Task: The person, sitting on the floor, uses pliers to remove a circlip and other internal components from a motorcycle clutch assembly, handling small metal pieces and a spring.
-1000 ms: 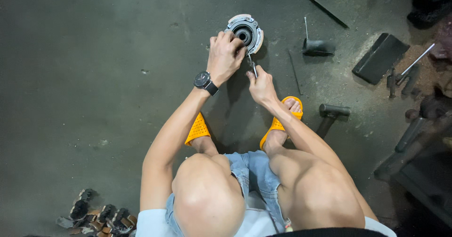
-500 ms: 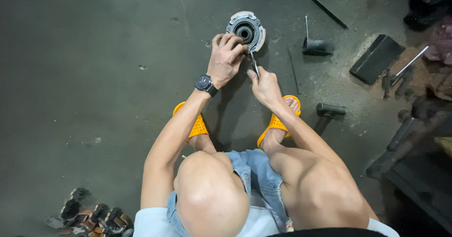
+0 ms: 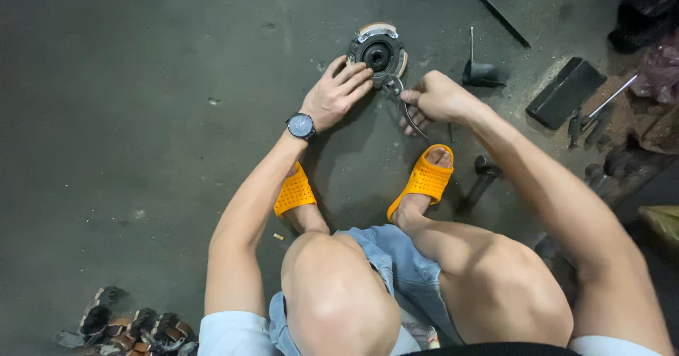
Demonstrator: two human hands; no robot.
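Note:
A round metal machine part with a dark centre hole lies on the concrete floor. My left hand, with a black watch on the wrist, rests flat on the part's lower left edge, holding it down. My right hand is closed around the handles of pliers, whose jaws meet the lower right rim of the part. I am squatting in orange slippers, knees below the hands.
To the right lie a dark funnel-shaped piece with a thin rod, a black flat block, a black strip, a hammer-like tool and other tools. Several small metal parts are heaped at bottom left.
My right hand has moved up and to the right with the pliers, now at the part's lower right rim. My left hand has slid lower on the part's left edge.

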